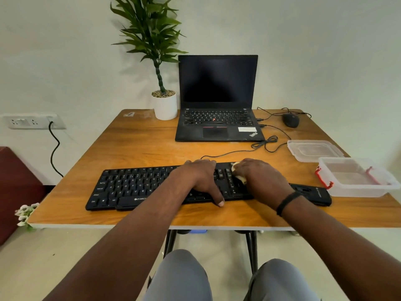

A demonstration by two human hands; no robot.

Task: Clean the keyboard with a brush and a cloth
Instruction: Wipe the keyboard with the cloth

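Both hands were on the keyboard (130, 187), which lay across the near edge of the worktop (141, 148), lengthwise from 9 to 3 o'clock. My left hand (201, 181) lay flat over the middle keys, fingers extended toward 12 o'clock and thumb hanging over the front edge; I judged its purpose to be bracing, so that the board would not slide under the wiping. My right hand (260, 179) was cupped over a small pale cloth (237, 171), pressing it onto the keys at the right end of the board. Only a pale bit of the cloth showed at the hand's 9 o'clock side; how the fingers lay beneath could not be told.

No brush was visible, so I judged the step in hand to be the cloth wipe, with the left half of the keys uncovered and yet to be checked.

At 3 o'clock of the keyboard lay a dark phone (312, 193), touching or just beside its end. Beyond it stood a clear container (358, 179) with red clips, and at its 11 o'clock lay the lid (314, 149), both kept within reach of the wiping hand. At 12 o'clock stood an open laptop (217, 101), screen dark, with a mouse (290, 119) to its right and a potted plant (165, 105) to its left. The keyboard's cable (267, 144) ran slack toward the laptop.
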